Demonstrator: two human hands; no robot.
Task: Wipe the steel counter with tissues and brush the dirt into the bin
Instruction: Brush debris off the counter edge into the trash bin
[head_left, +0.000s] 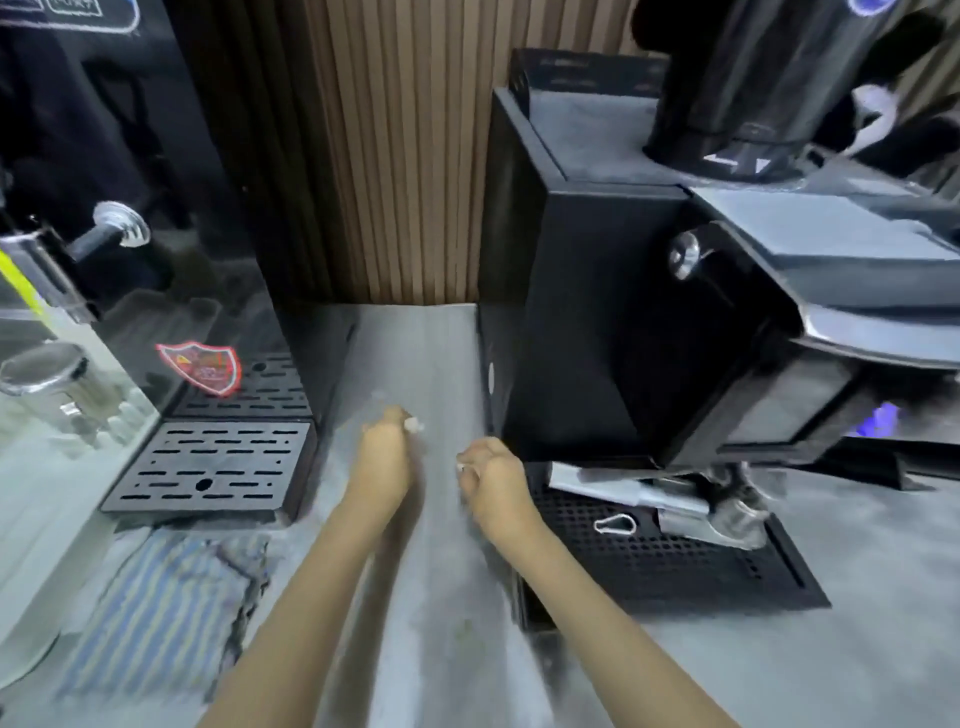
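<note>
In the head view, the black drip tray with round holes (675, 571), at the foot of the tall black coffee machine (571, 312), is holding one silver clip (615, 525). Left of that machine, the grey steel counter (415, 353) is lying between it and two black slotted grates (208, 467). Two hands are stretching out over this counter. The left hand (382, 457) is pinching a small white tissue wad (414, 425). The right hand (491, 475), just beside the machine, is curling its fingers on a white tissue scrap (460, 466). Further left, a red shield sticker (200, 366) is showing writing too blurred to read.

Two hands (383, 460) (493, 480), two tissue scraps (413, 425) (460, 466), three drip trays (208, 467) (247, 387) (675, 569), one striped cloth (156, 613), one steel counter (415, 353).
</note>
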